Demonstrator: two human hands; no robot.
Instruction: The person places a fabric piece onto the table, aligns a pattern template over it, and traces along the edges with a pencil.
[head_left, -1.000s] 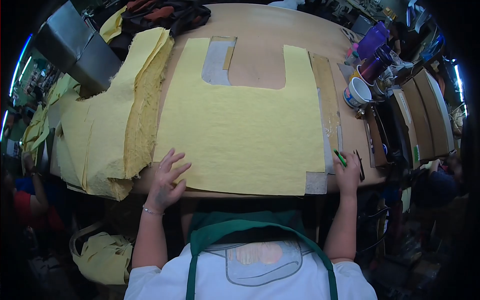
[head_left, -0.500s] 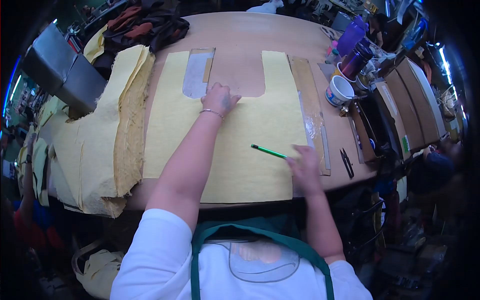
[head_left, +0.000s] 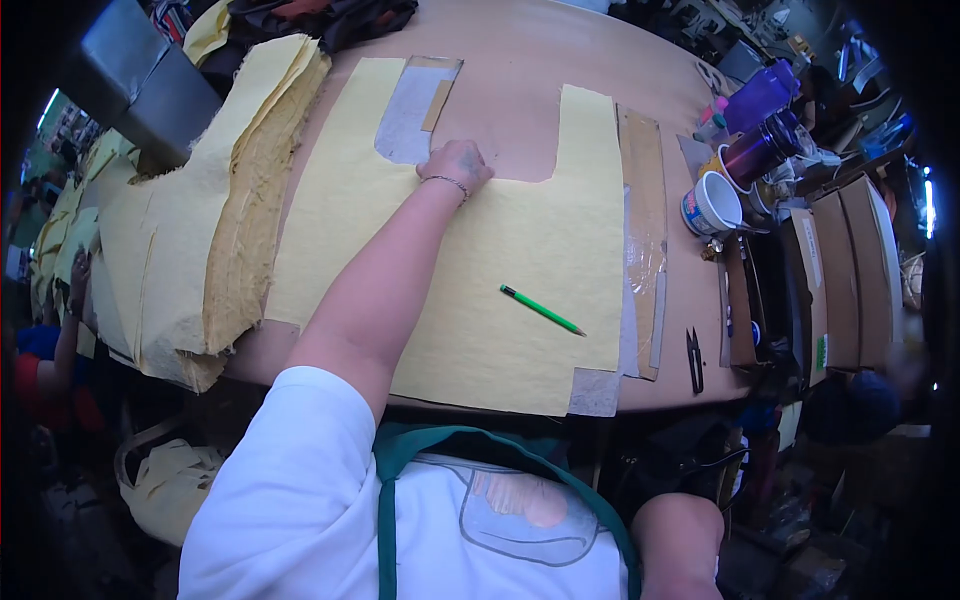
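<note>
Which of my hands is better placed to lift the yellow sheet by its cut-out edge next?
Probably your left hand: it is at that edge of the yellow sheet, though whether it grips is unclear. Your right hand is out of view; only part of your right arm shows.

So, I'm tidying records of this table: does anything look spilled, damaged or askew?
Nothing looks spilled. The yellow stack stands out: its right side is ragged and frayed, unlike the cleaner outline of the yellow sheet beside it.
</note>
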